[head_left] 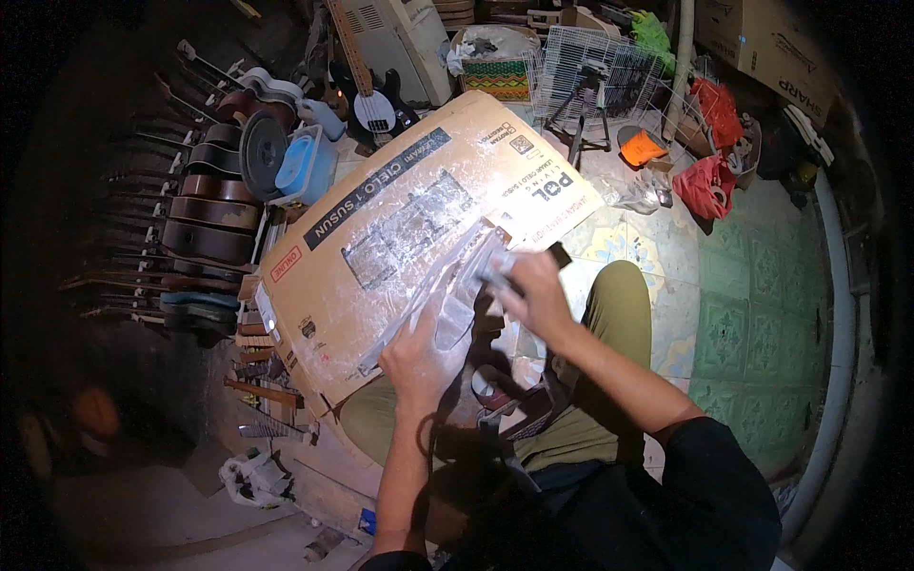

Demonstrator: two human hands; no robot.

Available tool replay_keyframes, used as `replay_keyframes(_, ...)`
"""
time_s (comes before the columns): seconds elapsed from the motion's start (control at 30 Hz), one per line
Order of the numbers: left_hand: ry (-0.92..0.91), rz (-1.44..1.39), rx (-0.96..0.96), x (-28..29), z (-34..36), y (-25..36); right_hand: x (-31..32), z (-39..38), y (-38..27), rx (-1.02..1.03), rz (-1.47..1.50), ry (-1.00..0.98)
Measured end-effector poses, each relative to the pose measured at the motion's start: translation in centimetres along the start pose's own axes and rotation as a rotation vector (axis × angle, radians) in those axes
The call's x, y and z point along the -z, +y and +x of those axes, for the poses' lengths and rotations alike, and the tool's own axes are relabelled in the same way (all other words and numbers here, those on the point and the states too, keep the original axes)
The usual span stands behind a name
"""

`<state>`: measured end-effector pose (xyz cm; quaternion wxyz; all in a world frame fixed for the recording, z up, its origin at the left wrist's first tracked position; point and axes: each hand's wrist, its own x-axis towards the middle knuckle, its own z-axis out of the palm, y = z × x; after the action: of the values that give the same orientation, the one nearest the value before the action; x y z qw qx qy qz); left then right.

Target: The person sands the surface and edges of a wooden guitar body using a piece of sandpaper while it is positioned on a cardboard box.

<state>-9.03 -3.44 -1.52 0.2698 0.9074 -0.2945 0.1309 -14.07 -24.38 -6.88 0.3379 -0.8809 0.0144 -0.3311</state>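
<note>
In the middle, my left hand [421, 360] is closed around a long, narrow, dust-covered piece [446, 276] that slants from lower left to upper right. Its exact kind is hard to make out under the pale dust. Close to its upper end, my right hand [535, 290] is closed on a small greyish pad [497, 266], pressed against or just beside the piece; motion blurs the fingers. Beneath both hands lies a large flat cardboard sheet [381, 219] streaked with white dust. A dark strap-like object and round rolls [490, 381] sit between my legs, partly in shadow.
Several guitars [214, 214] stand in a row at the left, near a blue plastic tub [300, 167]. A dark electric bass [376, 112] leans at the back. Behind are a wire cage [581, 76] and red bags [705, 186]. Green tiles [752, 285] cover the right floor.
</note>
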Motion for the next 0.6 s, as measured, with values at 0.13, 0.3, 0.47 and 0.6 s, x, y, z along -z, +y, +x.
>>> replay_keyframes(0.13,-0.036,0.042,-0.007,0.0,0.4,-0.8,-0.9,0.8,-1.3,-0.046,-0.041,0.09)
replay_keyframes(0.3,0.001,-0.017,-0.029,-0.2,0.6,-0.1,0.5,2.6,1.4,-0.134,-0.119,0.05)
replay_keyframes(0.47,-0.001,-0.03,-0.008,-0.2,0.6,0.1,0.3,0.4,0.3,-0.043,-0.043,-0.038)
replay_keyframes(0.6,0.006,-0.01,-0.049,-0.1,0.7,-0.1,0.6,0.5,-1.7,-0.092,-0.051,-0.027)
